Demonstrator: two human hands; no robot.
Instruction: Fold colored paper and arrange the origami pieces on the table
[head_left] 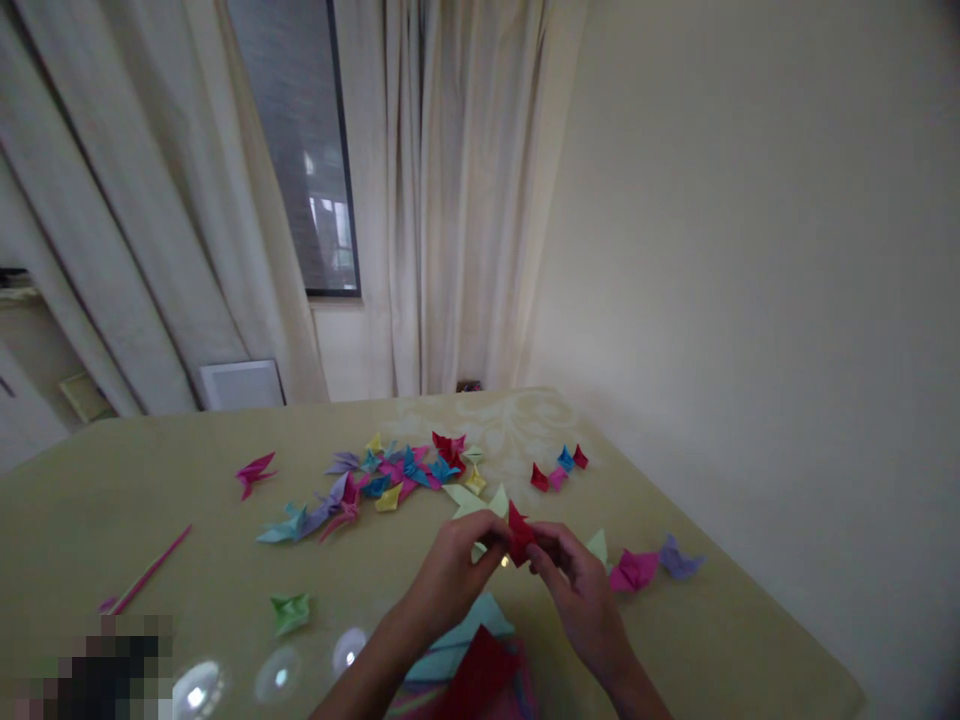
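Two hands meet over the middle of the worktop (187, 470), and between them sits a small red paper piece (519, 535), lifted just clear of the surface. The left hand (450, 565) has its fingertips closed on the piece's left edge. The right hand (577, 585) pinches the other side with its fingers curled in, and neither hand has hold of anything else. How many folds the piece has is too small to tell.

Judging by the grip, the work in hand is a fine fold. It likely goes best with one hand as an anchor and the other pressing the crease — edges lined up first, then a firm run of a nail along the line. Resting the piece on the worktop would probably give a sharper crease than folding in the air.

Beyond the hands lies a scatter of folded paper shapes (397, 475) in pink, blue, purple and yellow. A magenta shape (636, 570) and a purple shape (679, 560) lie just right of the right hand — near enough for a wrist to brush. A green shape (290, 612) lies apart to the left, with a pink strip (150, 572) further left. A stack of flat sheets (472, 670) lies under the forearms.
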